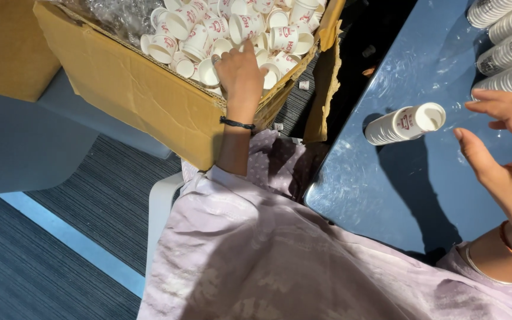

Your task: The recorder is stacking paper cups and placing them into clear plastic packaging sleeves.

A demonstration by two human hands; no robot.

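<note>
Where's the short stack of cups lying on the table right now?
The short stack of cups lies on its side on the blue table, right half of the head view, just left of the open right hand.

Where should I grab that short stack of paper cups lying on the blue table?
Probably around its middle, from above. The short stack of paper cups lies on its side on the blue table, open mouth toward the right hand, so its round sides are free.
</note>
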